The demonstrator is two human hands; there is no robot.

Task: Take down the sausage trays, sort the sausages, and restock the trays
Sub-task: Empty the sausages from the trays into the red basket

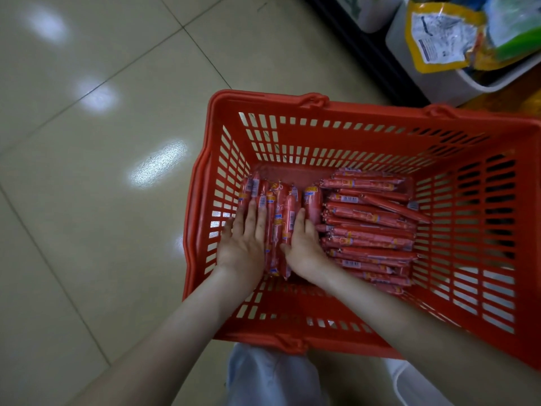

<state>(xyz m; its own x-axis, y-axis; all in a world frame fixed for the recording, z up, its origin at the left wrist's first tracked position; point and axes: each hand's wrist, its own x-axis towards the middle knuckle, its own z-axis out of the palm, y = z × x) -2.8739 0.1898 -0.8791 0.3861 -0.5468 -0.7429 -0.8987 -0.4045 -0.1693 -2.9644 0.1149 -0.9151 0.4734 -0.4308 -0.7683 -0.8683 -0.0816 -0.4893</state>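
1. The fingers [252, 215] of the left hand [243, 244] are lying straight and close together, only slightly fanned; they are pressing flat on the left edge of a bundle of sausages [278, 224].
2. The fingers [300, 222] of the right hand [304, 249] are also lying straight and pressed together, resting against the right side of the same bundle; the thumb is sticking out leftward and touching the wrappers.
3. Neither hand is curling round anything; the bundle is lying between the two palms, its red wrapped sticks pointing away from the person, in the left part of the basket floor.
4. A thicker sausage [312, 203] is lying just beside the right fingertips, pointing the same way as the bundle.
5. A larger pile of sausages [371, 230] is lying crosswise and filling the right part of the basket floor; its near ends are touching the right hand.
6. The red basket [380, 133], slotted plastic with its handles folded down on the rim, is sitting on a pale tiled floor [87, 200].
7. Both bare forearms are reaching in over the near rim; a knee in light blue fabric [272, 379] is showing just below that rim, and a white plastic edge [409, 385] is showing beside it.
8. At the top right a white bin [409, 63] is holding a yellow packet [439, 36] and a green packet [518, 39], well apart from the hands.
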